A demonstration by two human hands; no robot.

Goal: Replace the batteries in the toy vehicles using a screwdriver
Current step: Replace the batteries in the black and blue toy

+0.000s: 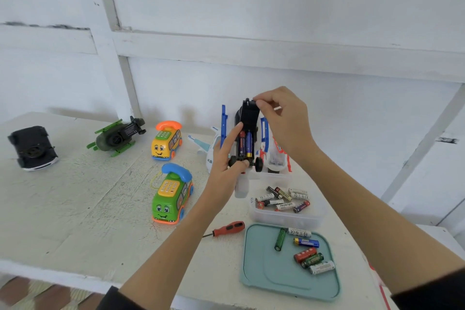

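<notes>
My left hand grips a white and blue toy airplane, held belly-up above the table. Its black battery compartment is open, with two batteries showing inside. My right hand pinches the black battery cover at its top edge, with the cover tilted up over the compartment. A red-handled screwdriver lies on the table below my left forearm. A clear tub holds several batteries, and a teal tray carries several more.
A green toy bus phone and a yellow one stand left of the airplane. Further left lie a green toy helicopter and an overturned black car. The white table ends at a near edge; a white wall rises behind.
</notes>
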